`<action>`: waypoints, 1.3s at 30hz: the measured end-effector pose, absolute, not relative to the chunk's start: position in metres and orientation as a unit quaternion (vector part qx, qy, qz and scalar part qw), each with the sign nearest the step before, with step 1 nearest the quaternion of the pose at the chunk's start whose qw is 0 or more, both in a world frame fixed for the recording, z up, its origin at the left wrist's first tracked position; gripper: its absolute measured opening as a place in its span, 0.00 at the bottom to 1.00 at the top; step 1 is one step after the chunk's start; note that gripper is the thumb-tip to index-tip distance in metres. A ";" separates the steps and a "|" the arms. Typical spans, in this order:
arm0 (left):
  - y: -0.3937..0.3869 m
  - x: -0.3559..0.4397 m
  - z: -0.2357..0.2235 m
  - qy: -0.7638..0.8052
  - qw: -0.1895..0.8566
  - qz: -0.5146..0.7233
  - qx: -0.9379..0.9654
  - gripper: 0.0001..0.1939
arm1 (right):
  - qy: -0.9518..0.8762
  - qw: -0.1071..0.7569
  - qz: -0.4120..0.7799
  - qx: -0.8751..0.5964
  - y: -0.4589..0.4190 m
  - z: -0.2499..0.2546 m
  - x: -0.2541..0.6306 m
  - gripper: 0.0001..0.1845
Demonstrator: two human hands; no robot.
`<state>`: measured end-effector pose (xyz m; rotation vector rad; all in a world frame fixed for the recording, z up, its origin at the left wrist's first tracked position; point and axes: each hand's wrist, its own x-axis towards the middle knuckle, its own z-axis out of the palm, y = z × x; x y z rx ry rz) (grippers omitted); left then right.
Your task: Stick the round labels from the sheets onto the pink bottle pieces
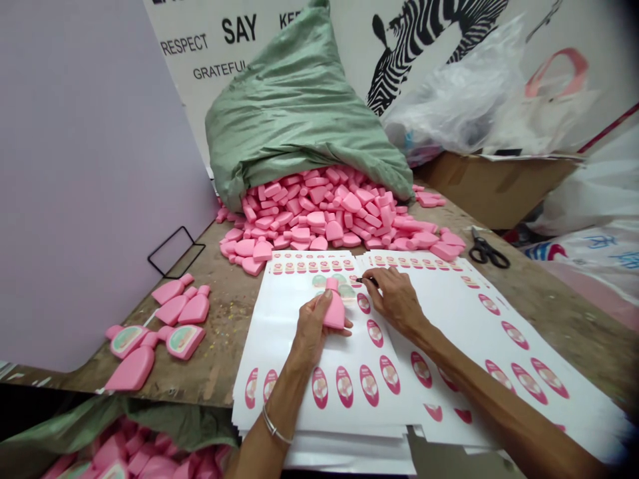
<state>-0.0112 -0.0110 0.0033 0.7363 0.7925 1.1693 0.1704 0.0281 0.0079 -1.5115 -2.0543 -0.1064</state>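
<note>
A small pink plastic bottle (334, 311) is gripped between the thumb and fingers of my left hand (310, 327), its neck pointing away from me. It is held over a white sticker sheet (294, 339) with pink oval stickers and a few pale green ones. My right hand (397, 299) pinches a small dark, thin tool (360, 280), whose kind I cannot make out. Its tip is at a small sticker near the sheet's upper right. Under my right forearm lies a second sticker sheet (444, 299).
A green sack (304, 113) spills a heap of pink bottles (319, 216) behind the sheets. Several bottles, two with labels, lie left beside a black wire stand (177, 253). Scissors (488, 251) lie right, near a cardboard box (489, 183). Another sack (200, 422) is below the table edge.
</note>
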 end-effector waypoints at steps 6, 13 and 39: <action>-0.012 -0.010 0.006 0.365 0.695 0.522 0.333 0.21 | -0.713 0.325 0.193 -0.590 0.021 0.005 0.175 0.16; -0.013 -0.012 0.006 0.356 0.695 0.513 0.356 0.21 | -0.717 0.318 0.190 -0.591 0.022 0.000 0.167 0.17; -0.017 -0.009 0.011 0.320 0.735 0.457 0.385 0.26 | -0.723 0.257 -0.105 -0.633 -0.009 0.020 0.164 0.18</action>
